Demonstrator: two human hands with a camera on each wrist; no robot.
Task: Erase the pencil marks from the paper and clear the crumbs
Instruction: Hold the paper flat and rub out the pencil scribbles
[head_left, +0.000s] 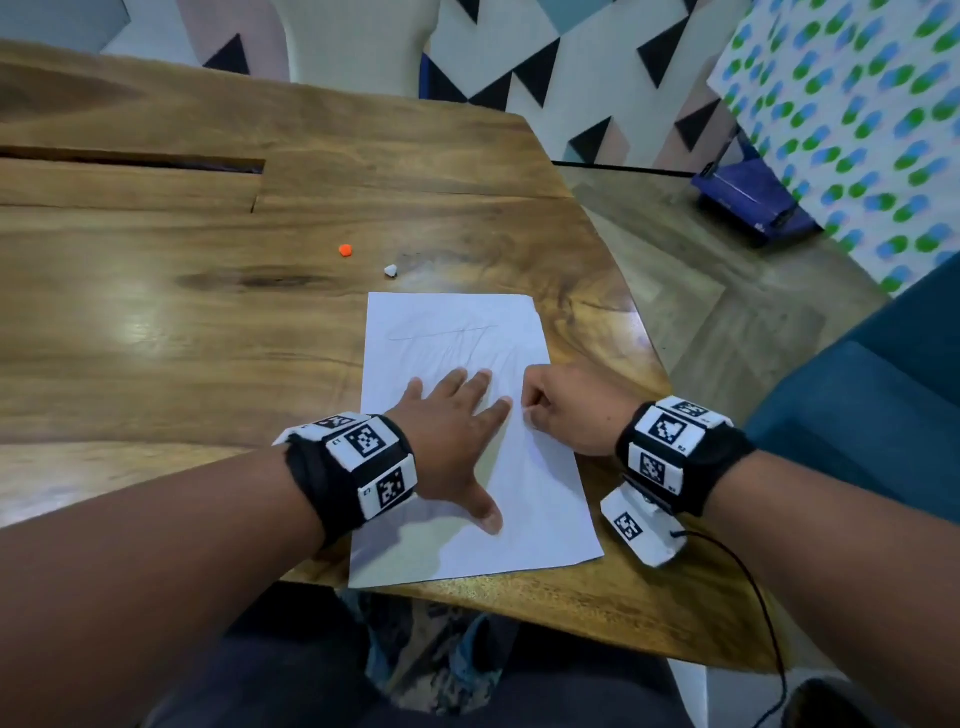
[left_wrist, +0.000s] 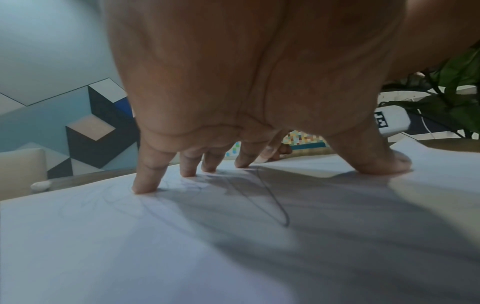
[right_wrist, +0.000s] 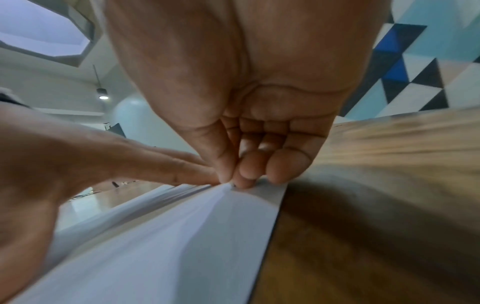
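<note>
A white sheet of paper (head_left: 540, 499) lies on the wooden table (head_left: 208, 312), near its front right corner. Faint pencil scribbles (head_left: 457, 338) cross its upper half, and one darker loop (left_wrist: 272, 199) shows under my left palm. My left hand (head_left: 457, 415) rests on the middle of the sheet with straight, spread fingers (left_wrist: 145, 181) and thumb pressing on it. My right hand (head_left: 566, 410) sits at the sheet's right edge with curled fingers. Its thumb and fingertips (right_wrist: 233, 176) pinch a tiny white bit, apparently an eraser, against the paper (right_wrist: 182, 236) just beside the left forefinger.
A small orange lump (head_left: 345, 250) and a small white lump (head_left: 390, 270) lie on the table beyond the paper's top edge. A long slot (head_left: 130, 158) cuts the tabletop at the far left. The table's edge runs close on the right, with a teal seat (head_left: 883, 389) beyond.
</note>
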